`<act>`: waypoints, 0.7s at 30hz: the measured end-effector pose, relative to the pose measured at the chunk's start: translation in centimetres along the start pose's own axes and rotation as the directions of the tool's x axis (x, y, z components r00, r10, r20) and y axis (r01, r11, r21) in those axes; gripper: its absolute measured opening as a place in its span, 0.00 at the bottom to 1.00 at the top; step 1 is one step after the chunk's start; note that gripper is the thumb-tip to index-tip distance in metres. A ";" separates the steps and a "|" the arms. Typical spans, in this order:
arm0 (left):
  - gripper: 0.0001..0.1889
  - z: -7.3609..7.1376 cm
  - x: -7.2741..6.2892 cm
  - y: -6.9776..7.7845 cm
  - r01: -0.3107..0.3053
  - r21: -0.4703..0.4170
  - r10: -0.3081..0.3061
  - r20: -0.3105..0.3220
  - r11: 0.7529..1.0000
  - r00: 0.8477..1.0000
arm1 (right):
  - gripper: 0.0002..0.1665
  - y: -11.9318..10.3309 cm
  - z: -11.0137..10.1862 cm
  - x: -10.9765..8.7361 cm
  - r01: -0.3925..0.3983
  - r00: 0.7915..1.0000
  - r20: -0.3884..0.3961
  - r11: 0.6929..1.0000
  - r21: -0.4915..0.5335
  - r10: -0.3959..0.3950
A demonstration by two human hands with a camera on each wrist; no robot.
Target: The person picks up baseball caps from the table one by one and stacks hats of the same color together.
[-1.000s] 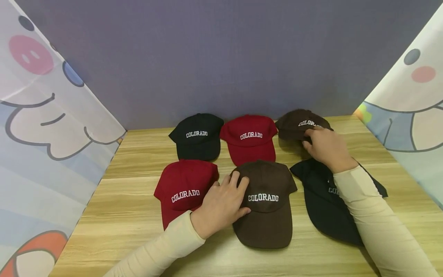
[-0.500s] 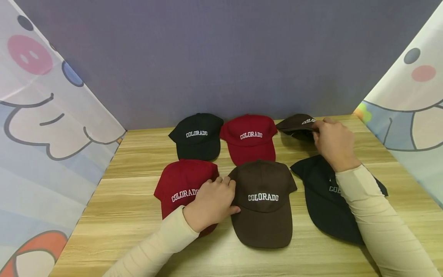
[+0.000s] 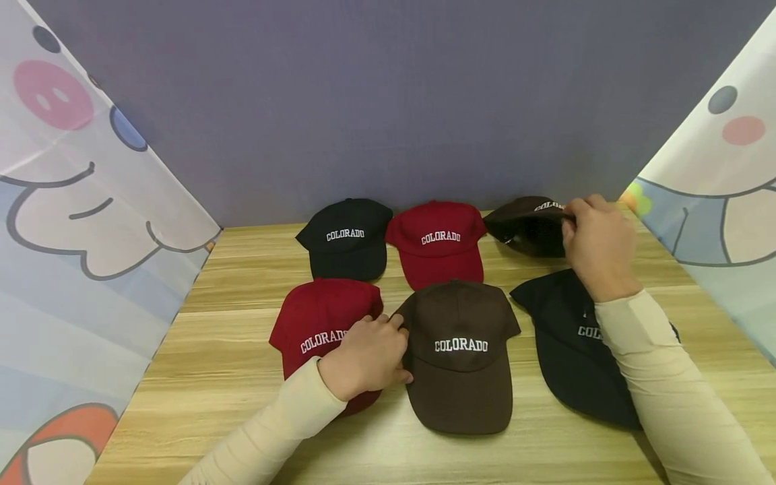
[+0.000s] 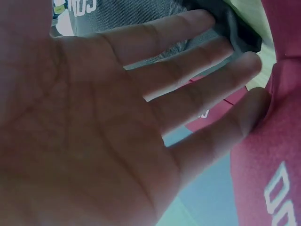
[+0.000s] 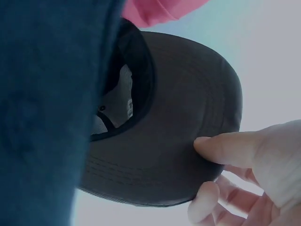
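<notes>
In the head view my right hand grips the brim of the brown cap at the back right, which is tilted so its dark inside shows. The right wrist view has the thumb on the underside of the brim and the fingers beneath its edge. My left hand lies over the front red cap, its fingertips at the left edge of the front brown cap. Seen from the left wrist, the fingers are stretched out and slightly spread, holding nothing.
A black cap and a red cap lie in the back row. Under my right forearm is another black cap, partly hidden. A grey panel stands behind the wooden table, with cartoon-printed cloths on both sides.
My right hand has moved right, lifting the back brown cap's brim so the cap tips up and shows its inside. My left hand has shifted left off the front brown cap's crown.
</notes>
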State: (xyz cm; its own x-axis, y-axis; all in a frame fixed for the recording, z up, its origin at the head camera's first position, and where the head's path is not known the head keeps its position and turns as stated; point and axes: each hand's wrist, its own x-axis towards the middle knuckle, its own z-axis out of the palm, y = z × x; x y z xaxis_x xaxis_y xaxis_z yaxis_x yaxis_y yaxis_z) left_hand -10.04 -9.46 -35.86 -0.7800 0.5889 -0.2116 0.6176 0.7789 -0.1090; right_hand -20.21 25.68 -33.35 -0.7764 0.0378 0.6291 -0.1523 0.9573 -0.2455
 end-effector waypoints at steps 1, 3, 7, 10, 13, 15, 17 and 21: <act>0.30 0.0 0.0 -0.1 -0.002 -0.013 0.002 0.000 1.000 1.000 | 0.05 -0.1 -0.2 0.1 0.001 1.000 -0.015 1.000 0.001 -0.001; 0.29 0.0 0.0 -0.2 -0.005 -0.040 0.005 -0.003 0.999 1.000 | 0.05 -0.3 -0.6 0.1 0.002 0.999 -0.041 1.000 0.009 -0.002; 0.28 0.1 0.1 -0.5 -0.010 -0.090 0.009 -0.011 0.996 1.000 | 0.06 -0.7 -1.6 0.2 -0.005 0.997 -0.081 0.999 0.042 0.009; 0.29 0.1 0.2 -0.7 -0.012 -0.111 0.011 -0.010 0.994 1.000 | 0.07 -1.1 -2.4 0.3 0.000 0.992 -0.123 0.998 0.060 0.007; 0.31 0.1 0.2 -0.9 -0.017 -0.119 0.017 -0.002 0.993 1.000 | 0.07 -1.4 -3.2 0.4 0.024 0.986 -0.169 0.997 0.075 -0.011; 0.32 0.1 0.2 -1.1 -0.021 -0.125 0.022 0.006 0.992 1.000 | 0.08 -1.6 -3.7 0.4 0.045 0.979 -0.201 0.996 0.079 -0.029; 0.33 0.1 0.2 -1.2 -0.024 -0.129 0.025 0.013 0.991 1.000 | 0.08 -1.8 -4.2 0.5 0.058 0.974 -0.225 0.995 0.082 -0.039; 0.33 0.1 0.3 -1.4 -0.027 -0.131 0.029 0.013 0.991 1.000 | 0.09 -2.1 -5.1 0.5 0.061 0.963 -0.266 0.995 0.080 -0.038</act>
State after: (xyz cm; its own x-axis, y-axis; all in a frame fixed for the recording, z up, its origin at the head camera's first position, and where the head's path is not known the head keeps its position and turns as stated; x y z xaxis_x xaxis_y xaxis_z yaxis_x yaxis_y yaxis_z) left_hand -11.13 -10.43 -35.81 -0.7606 0.6082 -0.2271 0.6198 0.7843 0.0244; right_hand -17.17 25.18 -28.70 -0.5794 0.0761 0.8115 -0.2479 0.9320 -0.2644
